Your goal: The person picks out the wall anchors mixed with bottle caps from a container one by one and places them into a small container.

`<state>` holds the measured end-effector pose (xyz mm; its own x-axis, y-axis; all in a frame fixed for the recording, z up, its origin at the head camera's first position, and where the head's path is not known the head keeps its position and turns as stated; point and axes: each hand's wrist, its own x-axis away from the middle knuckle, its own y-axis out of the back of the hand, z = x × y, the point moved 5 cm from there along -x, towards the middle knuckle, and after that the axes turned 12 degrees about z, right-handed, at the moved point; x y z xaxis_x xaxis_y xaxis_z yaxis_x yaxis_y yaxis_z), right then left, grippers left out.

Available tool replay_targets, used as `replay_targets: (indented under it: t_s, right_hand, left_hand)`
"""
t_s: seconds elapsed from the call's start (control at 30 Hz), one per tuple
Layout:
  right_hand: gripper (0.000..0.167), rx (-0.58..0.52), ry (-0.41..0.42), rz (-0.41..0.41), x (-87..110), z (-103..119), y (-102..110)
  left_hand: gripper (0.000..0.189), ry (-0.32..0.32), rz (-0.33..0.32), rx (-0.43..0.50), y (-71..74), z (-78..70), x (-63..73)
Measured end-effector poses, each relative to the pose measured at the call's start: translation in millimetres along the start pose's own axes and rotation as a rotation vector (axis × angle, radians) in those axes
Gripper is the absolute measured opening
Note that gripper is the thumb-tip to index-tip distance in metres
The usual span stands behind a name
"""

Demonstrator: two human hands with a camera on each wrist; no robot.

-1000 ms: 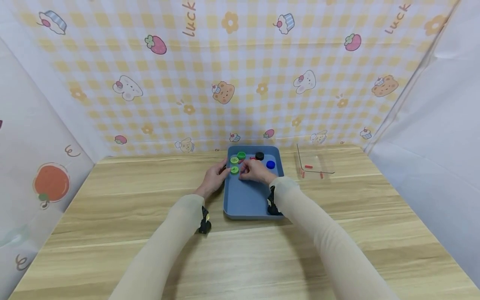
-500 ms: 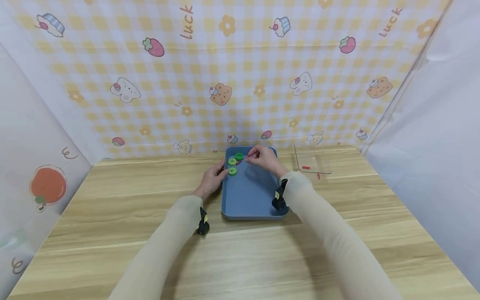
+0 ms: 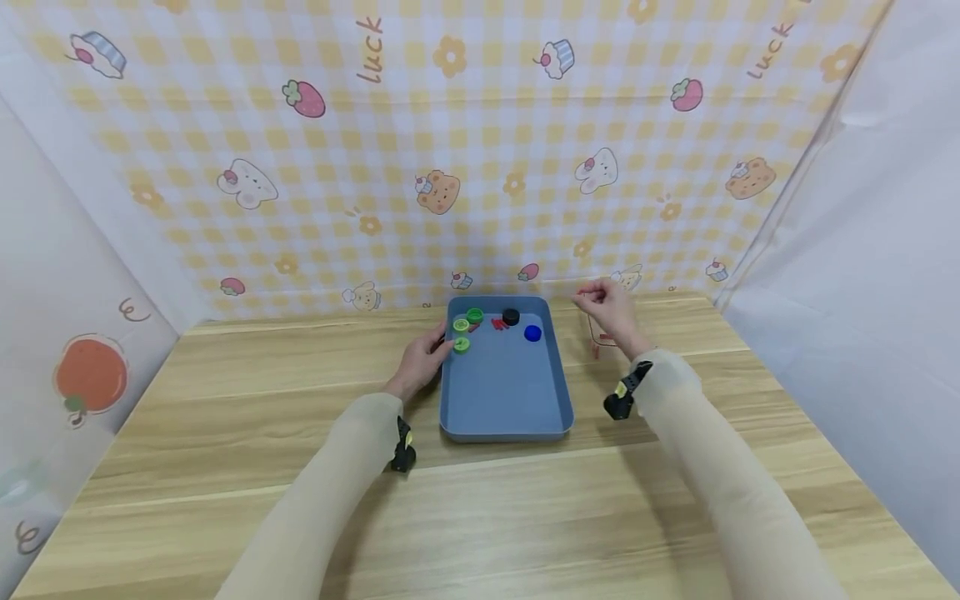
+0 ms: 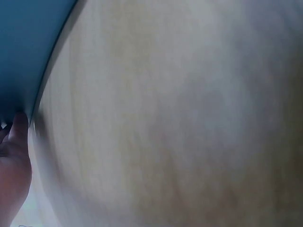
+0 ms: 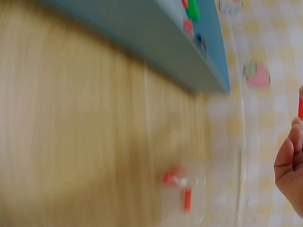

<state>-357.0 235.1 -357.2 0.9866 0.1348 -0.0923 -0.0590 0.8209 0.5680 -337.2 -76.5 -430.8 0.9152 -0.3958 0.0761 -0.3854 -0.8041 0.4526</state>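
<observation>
My left hand point(image 3: 420, 363) grips the left wall of a blue-grey tray point(image 3: 507, 392), thumb at the rim. In the left wrist view the fingers point(image 4: 19, 127) meet the tray's edge. My right hand point(image 3: 611, 312) is raised over the clear box point(image 3: 591, 330) right of the tray, partly covering it. Its thumb and fingertips pinch a small red stick point(image 5: 300, 108). Inside the tray's far end lie several red sticks point(image 3: 499, 324), green caps point(image 3: 461, 344), a black cap point(image 3: 511, 317) and a blue cap point(image 3: 532, 333).
Another red stick point(image 5: 187, 199) shows at the clear box, blurred in the right wrist view. The wooden table point(image 3: 300, 375) ends at a checked cloth point(image 3: 337, 208) behind the tray. White cloth sides point(image 3: 862, 250) stand at left and right.
The right hand has picked a red stick from the tray's far end and moved right with it, over the clear box. The left hand keeps its place on the tray.
</observation>
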Motion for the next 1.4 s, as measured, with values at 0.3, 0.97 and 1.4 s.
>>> replay_targets:
  t_s: [0.3,0.97,1.4]
  right_hand:
    - [0.024,0.139,-0.087,-0.071,22.6,-37,34]
    - [0.029,0.182,-0.149,0.026,23.2,-47,22]
    - [0.031,-0.044,-0.08,-0.021,-5.5,7,-13]
  left_hand:
    - [0.051,0.008,-0.002,0.007,-0.4,1.2,-0.2]
    - [0.051,-0.017,0.005,0.022,0.6,3.2,-1.2]
    - [0.051,0.001,0.002,0.015,-0.1,2.4,-1.1]
